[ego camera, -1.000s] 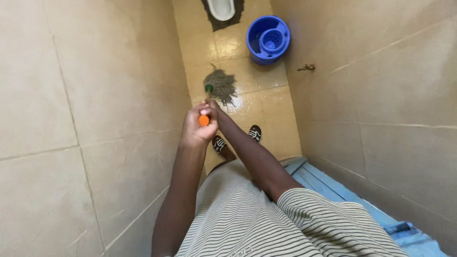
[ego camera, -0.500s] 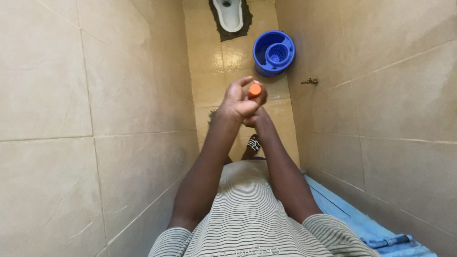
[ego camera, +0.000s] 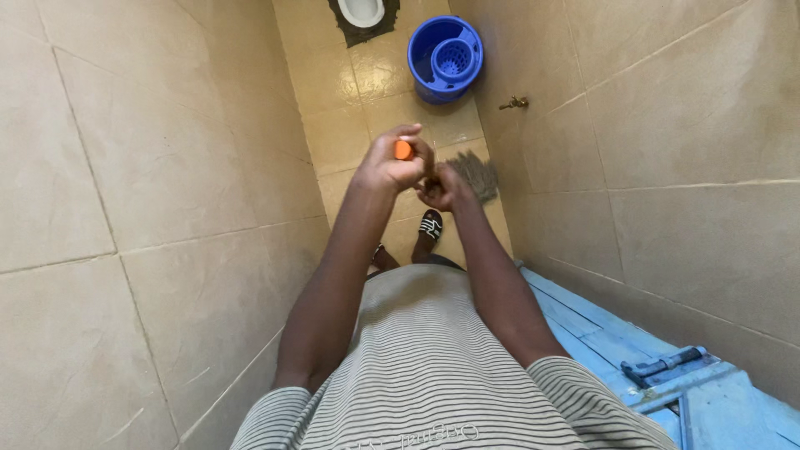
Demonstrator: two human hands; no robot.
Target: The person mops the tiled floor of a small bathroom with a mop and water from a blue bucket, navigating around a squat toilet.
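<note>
While my left hand (ego camera: 387, 167) is curled shut around the orange-capped top of the mop handle (ego camera: 404, 150), my right hand (ego camera: 443, 188) grips the same handle just below it, fingers closed, the two hands almost touching. The handle runs down and away from me between them, mostly hidden by my fingers. The grey stringy mop head (ego camera: 477, 175) lies on the yellow floor tiles (ego camera: 333, 133) just beyond my right hand, close to the right wall. One black sandal (ego camera: 430, 225) shows below my hands. Farther off, the blue mop bucket (ego camera: 421, 58) stands against the right wall with a perforated wringer basket (ego camera: 454, 57) set inside it; I cannot tell whether it holds water. A blue door (ego camera: 600, 333) lies at my lower right.
</note>
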